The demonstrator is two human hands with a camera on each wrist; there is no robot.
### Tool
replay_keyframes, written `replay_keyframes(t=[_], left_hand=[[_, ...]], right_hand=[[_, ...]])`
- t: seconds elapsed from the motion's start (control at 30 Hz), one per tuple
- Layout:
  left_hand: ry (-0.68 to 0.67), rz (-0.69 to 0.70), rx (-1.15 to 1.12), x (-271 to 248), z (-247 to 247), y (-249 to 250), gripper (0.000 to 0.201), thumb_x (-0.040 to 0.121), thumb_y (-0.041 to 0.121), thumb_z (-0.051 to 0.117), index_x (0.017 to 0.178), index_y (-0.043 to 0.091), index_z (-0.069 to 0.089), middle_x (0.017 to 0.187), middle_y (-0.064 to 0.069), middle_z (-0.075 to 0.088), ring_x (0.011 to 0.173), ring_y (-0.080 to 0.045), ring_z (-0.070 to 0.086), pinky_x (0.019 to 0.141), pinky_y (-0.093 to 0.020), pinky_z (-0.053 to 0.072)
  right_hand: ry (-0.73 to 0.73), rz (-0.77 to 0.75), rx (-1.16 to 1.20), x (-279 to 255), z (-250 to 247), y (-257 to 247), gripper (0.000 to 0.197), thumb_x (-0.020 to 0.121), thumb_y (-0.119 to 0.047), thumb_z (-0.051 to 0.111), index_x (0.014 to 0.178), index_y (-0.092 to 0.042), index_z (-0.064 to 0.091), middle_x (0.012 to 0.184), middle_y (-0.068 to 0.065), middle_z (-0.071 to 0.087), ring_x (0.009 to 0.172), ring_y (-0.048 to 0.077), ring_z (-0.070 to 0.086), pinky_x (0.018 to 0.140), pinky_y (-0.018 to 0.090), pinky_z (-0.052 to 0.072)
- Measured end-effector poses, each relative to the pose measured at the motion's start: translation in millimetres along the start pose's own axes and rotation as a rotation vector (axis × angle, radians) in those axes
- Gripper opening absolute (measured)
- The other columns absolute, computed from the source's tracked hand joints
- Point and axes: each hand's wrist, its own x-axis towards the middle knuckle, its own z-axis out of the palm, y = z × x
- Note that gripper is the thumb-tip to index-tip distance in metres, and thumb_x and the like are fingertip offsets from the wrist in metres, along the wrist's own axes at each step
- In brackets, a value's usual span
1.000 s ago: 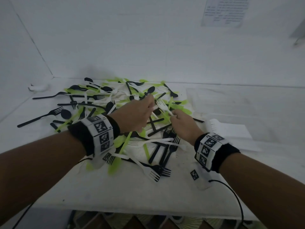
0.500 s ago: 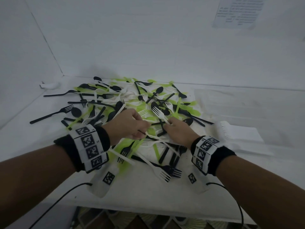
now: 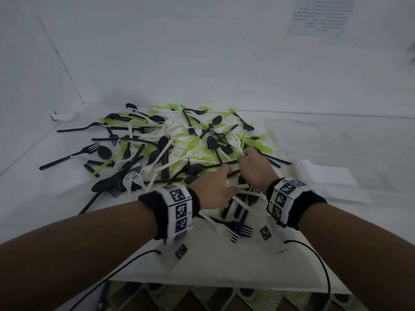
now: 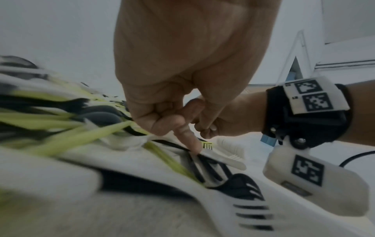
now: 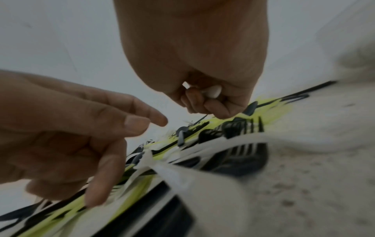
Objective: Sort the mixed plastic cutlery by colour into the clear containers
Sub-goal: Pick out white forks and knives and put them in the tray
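Note:
Black, green and white plastic forks, spoons and knives lie in a mixed pile (image 3: pixel 170 151) on the white table (image 3: pixel 45 198). My right hand (image 3: pixel 253 162) grips the handle of a white fork (image 3: pixel 233 139), tines pointing away; the handle's end (image 5: pixel 213 92) shows in its curled fingers. Just beside it, my left hand (image 3: pixel 215 187) reaches low over the pile. Its index fingertip (image 4: pixel 193 149) presses on white cutlery (image 4: pixel 221 158) lying over black forks, and nothing is held. A faint clear container outline (image 3: pixel 325 135) lies at the right.
A flat white sheet-like thing (image 3: pixel 330 176) lies right of my right wrist. A small white object (image 3: pixel 65 115) sits in the back left corner. Walls close the table's left and back. Its front edge (image 3: pixel 224 286) is near me, with cables hanging over it.
My left hand has moved nearer and to the right, beside the right hand, and its fingers have stretched out onto the pile. The right hand still holds the white fork.

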Motion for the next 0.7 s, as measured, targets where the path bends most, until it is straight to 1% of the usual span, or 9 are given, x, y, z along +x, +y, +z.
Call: replay_keyframes(t=[0.07, 0.13, 0.2, 0.27, 0.37, 0.47, 0.53, 0.6, 0.7], left_hand=[[-0.038, 0.008, 0.088, 9, 6, 6, 0.037, 0.103, 0.042, 0.051, 0.123, 0.010, 0.051, 0.099, -0.010, 0.072, 0.090, -0.025, 0.069, 0.082, -0.045, 0.056], [-0.020, 0.004, 0.158, 15, 9, 10, 0.036, 0.104, 0.042, 0.050, 0.108, 0.007, 0.058, 0.098, -0.012, 0.071, 0.093, -0.028, 0.067, 0.080, -0.041, 0.052], [0.013, 0.002, 0.126, 20, 12, 10, 0.039, 0.103, 0.041, 0.053, 0.099, 0.003, 0.061, 0.095, -0.016, 0.072, 0.091, -0.030, 0.066, 0.080, -0.043, 0.053], [0.057, -0.011, 0.049, 24, 13, 7, 0.037, 0.098, 0.041, 0.060, 0.092, 0.004, 0.060, 0.094, -0.018, 0.073, 0.088, -0.031, 0.066, 0.082, -0.047, 0.054], [0.132, -0.053, -0.022, 25, 12, 1, 0.029, 0.092, 0.039, 0.071, 0.091, 0.012, 0.060, 0.093, -0.008, 0.071, 0.087, -0.026, 0.064, 0.081, -0.043, 0.052], [0.186, -0.109, -0.123, 24, 13, -6, 0.021, 0.085, 0.024, 0.079, 0.086, 0.014, 0.061, 0.090, -0.004, 0.067, 0.084, -0.025, 0.063, 0.072, -0.036, 0.050], [0.214, -0.136, -0.196, 23, 14, -10, 0.015, 0.086, 0.015, 0.074, 0.089, 0.013, 0.060, 0.084, -0.002, 0.061, 0.076, -0.022, 0.058, 0.065, -0.035, 0.046], [0.227, -0.137, -0.250, 17, 9, -11, 0.008, 0.092, 0.017, 0.063, 0.096, 0.014, 0.056, 0.081, -0.003, 0.059, 0.069, -0.021, 0.053, 0.063, -0.033, 0.042], [0.217, -0.111, -0.237, 3, -17, -17, 0.011, 0.098, 0.020, 0.050, 0.109, 0.021, 0.051, 0.087, -0.013, 0.063, 0.068, -0.023, 0.050, 0.063, -0.034, 0.040]], right_hand=[[0.024, 0.009, -0.032, -1, -10, 6, 0.036, 0.107, -0.041, 0.036, 0.099, -0.012, 0.055, 0.092, 0.005, 0.062, 0.085, 0.024, 0.057, 0.074, 0.038, 0.042], [0.025, -0.025, -0.090, -2, -18, 13, 0.037, 0.107, -0.036, 0.036, 0.096, -0.011, 0.061, 0.092, 0.006, 0.064, 0.090, 0.026, 0.058, 0.078, 0.038, 0.043], [-0.001, -0.062, -0.116, -4, -21, 19, 0.031, 0.105, -0.028, 0.040, 0.093, -0.011, 0.063, 0.088, 0.002, 0.063, 0.087, 0.023, 0.057, 0.073, 0.035, 0.041], [-0.012, -0.096, -0.138, -8, -21, 22, 0.026, 0.105, -0.026, 0.044, 0.092, -0.010, 0.060, 0.082, -0.001, 0.059, 0.079, 0.019, 0.054, 0.064, 0.032, 0.038], [-0.033, -0.153, -0.172, -12, -17, 25, 0.016, 0.101, -0.024, 0.048, 0.094, -0.014, 0.057, 0.081, -0.003, 0.059, 0.076, 0.016, 0.054, 0.060, 0.025, 0.036], [-0.116, -0.184, -0.190, -14, -12, 23, 0.012, 0.097, -0.021, 0.052, 0.092, -0.026, 0.062, 0.081, -0.008, 0.062, 0.077, 0.012, 0.058, 0.058, 0.021, 0.036], [-0.146, -0.196, -0.208, -14, -8, 21, 0.012, 0.096, -0.024, 0.054, 0.088, -0.026, 0.063, 0.080, -0.007, 0.063, 0.076, 0.011, 0.057, 0.058, 0.021, 0.035], [-0.149, -0.198, -0.209, -14, -7, 17, 0.014, 0.098, -0.026, 0.053, 0.090, -0.021, 0.064, 0.082, -0.004, 0.064, 0.078, 0.015, 0.059, 0.060, 0.025, 0.039], [-0.228, -0.233, -0.217, -12, -4, 11, 0.015, 0.101, -0.025, 0.052, 0.097, -0.020, 0.066, 0.089, -0.003, 0.066, 0.085, 0.016, 0.059, 0.069, 0.031, 0.043]])
